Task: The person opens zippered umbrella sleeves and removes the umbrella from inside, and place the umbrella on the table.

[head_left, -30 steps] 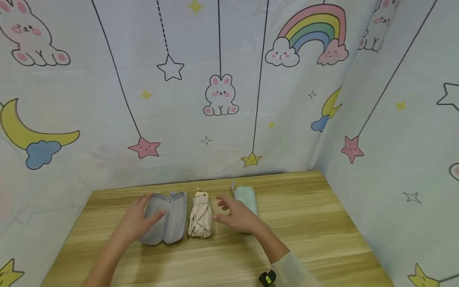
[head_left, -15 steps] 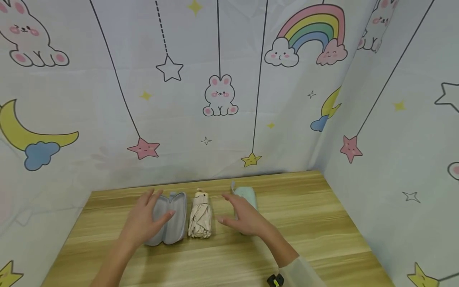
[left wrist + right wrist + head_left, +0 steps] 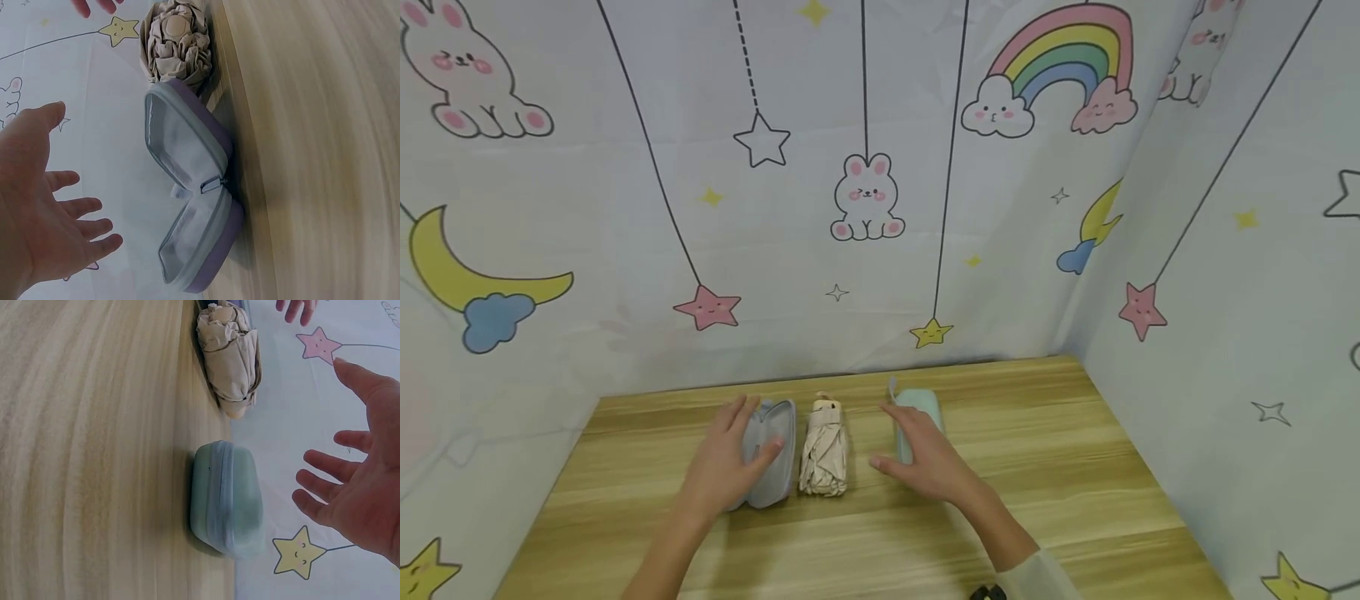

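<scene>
My left hand [image 3: 724, 460] hovers over the left side of an unzipped case [image 3: 775, 467], its fingers spread and holding nothing. In the left wrist view the case [image 3: 187, 137] lies spread open, pale grey inside and purple outside, with a zipper pull at the hinge. Just right of it lies a folded beige umbrella [image 3: 825, 454]. My right hand [image 3: 928, 458], fingers loosely extended, is above a mint-green zip case [image 3: 921, 404], partly covering it in the head view. In the right wrist view this green case [image 3: 226, 499] is zipped closed, apart from the hand.
All three things stand in a row toward the back of a wood-grain table [image 3: 1045, 467]. A white cloth backdrop [image 3: 760, 225] with printed rabbits and stars rises behind, and another side of it [image 3: 1225, 333] borders the table's right. A small black object [image 3: 987, 592] shows near the right sleeve.
My left hand has moved right across the open case. My right hand has drawn away from the umbrella, toward the right over the green case. The cases and umbrella stay in place.
</scene>
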A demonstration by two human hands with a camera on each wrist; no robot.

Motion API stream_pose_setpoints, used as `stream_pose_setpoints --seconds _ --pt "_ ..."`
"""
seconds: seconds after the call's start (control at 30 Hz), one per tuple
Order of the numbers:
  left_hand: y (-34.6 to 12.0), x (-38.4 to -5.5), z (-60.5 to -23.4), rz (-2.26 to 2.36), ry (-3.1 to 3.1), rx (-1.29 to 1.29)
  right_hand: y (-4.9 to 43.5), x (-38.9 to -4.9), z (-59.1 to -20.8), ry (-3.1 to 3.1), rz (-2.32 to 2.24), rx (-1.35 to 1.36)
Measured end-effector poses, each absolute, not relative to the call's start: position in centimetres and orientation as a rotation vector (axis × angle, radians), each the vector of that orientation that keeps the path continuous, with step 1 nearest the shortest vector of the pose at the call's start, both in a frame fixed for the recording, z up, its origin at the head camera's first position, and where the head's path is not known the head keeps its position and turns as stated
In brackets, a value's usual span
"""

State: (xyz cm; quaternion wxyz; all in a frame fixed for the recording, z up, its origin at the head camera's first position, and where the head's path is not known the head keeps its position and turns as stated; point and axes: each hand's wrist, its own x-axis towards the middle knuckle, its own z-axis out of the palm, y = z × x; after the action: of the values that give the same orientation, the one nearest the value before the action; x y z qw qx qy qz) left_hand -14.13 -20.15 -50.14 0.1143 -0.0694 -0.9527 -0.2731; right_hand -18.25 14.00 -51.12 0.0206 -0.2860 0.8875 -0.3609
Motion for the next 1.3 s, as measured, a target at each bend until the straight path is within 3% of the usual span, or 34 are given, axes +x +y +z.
stream_pose_setpoints --seconds 1.3 --pt "-12.6 -15.2 -51.7 -1.205 -2.731 -0.169 17.0 -18.8 -52.8 2.836 -1.276 -0.644"
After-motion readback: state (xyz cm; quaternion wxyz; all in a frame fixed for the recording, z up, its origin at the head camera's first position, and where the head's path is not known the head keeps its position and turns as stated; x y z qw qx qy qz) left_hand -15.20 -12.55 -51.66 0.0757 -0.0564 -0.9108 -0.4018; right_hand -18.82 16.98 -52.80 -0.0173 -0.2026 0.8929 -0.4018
